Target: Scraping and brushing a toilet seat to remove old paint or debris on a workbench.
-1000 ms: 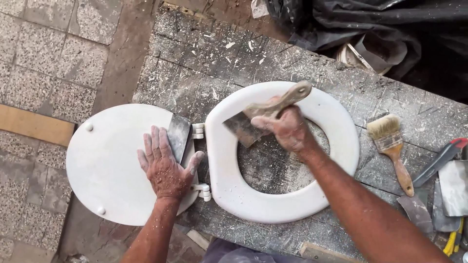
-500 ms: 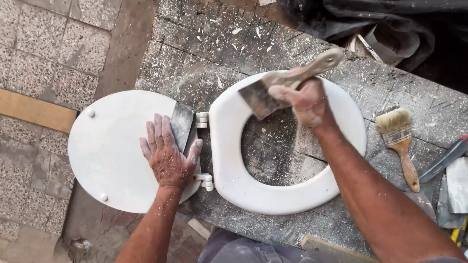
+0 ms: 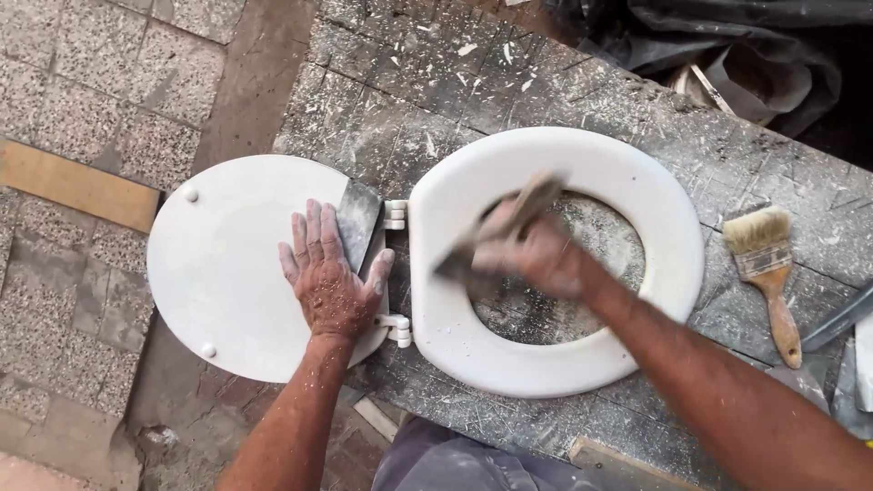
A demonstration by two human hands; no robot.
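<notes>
A white toilet seat ring [image 3: 668, 227] lies on a dusty grey worktop [image 3: 436, 91], hinged to its round white lid [image 3: 218, 273], which hangs open past the worktop's left edge. My left hand [image 3: 329, 277] presses flat on the lid near the hinges, next to a grey metal blade lying there [image 3: 357, 223]. My right hand [image 3: 536, 259], blurred by motion, grips a scraper [image 3: 496, 232] with a wooden handle; its blade rests on the ring's left side.
A paintbrush [image 3: 767, 268] with a wooden handle lies right of the ring. More metal tools [image 3: 841, 318] sit at the right edge. Dark plastic sheeting [image 3: 727, 45] fills the top right. Tiled floor [image 3: 82, 109] lies to the left.
My right hand has swung the scraper from the ring's upper part down to its left side. My left hand stays pressed on the lid.
</notes>
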